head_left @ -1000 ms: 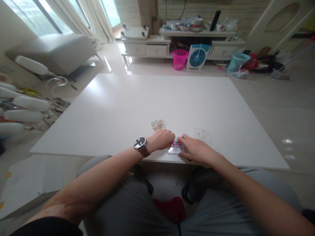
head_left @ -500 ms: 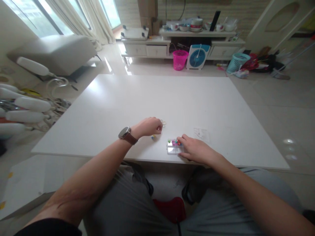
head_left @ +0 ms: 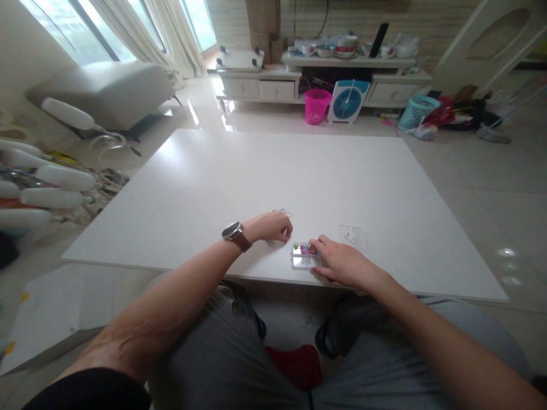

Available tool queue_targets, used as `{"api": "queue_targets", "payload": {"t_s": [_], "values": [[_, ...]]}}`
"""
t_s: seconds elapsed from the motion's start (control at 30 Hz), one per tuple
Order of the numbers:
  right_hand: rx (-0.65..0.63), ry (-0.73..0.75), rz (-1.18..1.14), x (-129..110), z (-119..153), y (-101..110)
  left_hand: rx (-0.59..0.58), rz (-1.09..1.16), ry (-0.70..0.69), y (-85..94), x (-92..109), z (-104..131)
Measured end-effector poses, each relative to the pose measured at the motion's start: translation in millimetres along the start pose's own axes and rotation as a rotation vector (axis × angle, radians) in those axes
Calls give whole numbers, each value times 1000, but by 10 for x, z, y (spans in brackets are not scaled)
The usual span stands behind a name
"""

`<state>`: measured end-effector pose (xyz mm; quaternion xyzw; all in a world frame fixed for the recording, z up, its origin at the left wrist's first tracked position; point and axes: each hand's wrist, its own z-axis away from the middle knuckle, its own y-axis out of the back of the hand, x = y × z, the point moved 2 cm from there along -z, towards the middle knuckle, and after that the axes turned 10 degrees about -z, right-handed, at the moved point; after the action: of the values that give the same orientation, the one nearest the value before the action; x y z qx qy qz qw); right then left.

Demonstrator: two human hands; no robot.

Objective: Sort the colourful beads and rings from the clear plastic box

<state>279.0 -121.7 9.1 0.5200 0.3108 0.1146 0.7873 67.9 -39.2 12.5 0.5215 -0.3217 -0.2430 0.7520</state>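
A small clear compartment box (head_left: 300, 262) lies on the white table near its front edge, with green, pink and red-and-teal bits in its far compartments. My right hand (head_left: 344, 261) grips the box's right side, thumb at the near side and fingers at the far corner. Just left of the box, my left hand (head_left: 276, 226) is closed in a pinch, fingertips low over the tabletop; what it holds is too small to make out. Thin rings (head_left: 282, 212) lie just beyond the left hand, partly hidden by it. A brown-strapped watch (head_left: 233, 230) is on my left wrist.
A clear flat plastic piece (head_left: 352, 236) with tiny bits lies right of the box on the white table (head_left: 273, 171). Beyond the table stand a pink basket (head_left: 315, 108), a blue-and-white fan (head_left: 348, 101) and a teal basket (head_left: 416, 114). White padded racks (head_left: 64, 176) stand at the left.
My left hand has moved right and nearer to the box. The small blue and yellow bits below it no longer show. My right hand stays on the box.
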Motion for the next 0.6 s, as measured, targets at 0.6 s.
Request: {"api": "queue_targets", "payload": {"t_s": [0.6], "values": [[-9, -4, -9, -19, 14, 25, -7, -4, 25, -12, -20, 21]]}}
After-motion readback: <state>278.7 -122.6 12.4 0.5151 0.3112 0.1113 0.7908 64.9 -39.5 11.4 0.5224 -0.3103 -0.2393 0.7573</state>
